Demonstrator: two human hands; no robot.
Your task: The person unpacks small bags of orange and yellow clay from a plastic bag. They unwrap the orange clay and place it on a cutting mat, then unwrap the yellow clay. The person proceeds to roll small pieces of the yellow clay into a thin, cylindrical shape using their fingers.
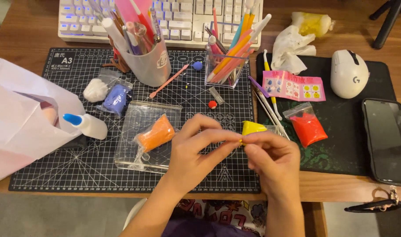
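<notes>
Presently listed: one small yellow clay piece, pinched between the fingertips of the left hand and the right hand, held just above the black cutting mat near its right edge. Handling, by judgement: very light, soft, easily dented, likely a little tacky; best taken with thumb and forefinger tips at its edges, lightly. Source lump: yellow clay in a clear bag, just behind the fingers. Pose: both forearms rise from the near edge, hands meeting at centre, thumbs and forefingers closed on the bit, remaining fingers curled loosely. Adjacent: orange clay in a clear bag to the left, red clay bag to the right.
</notes>
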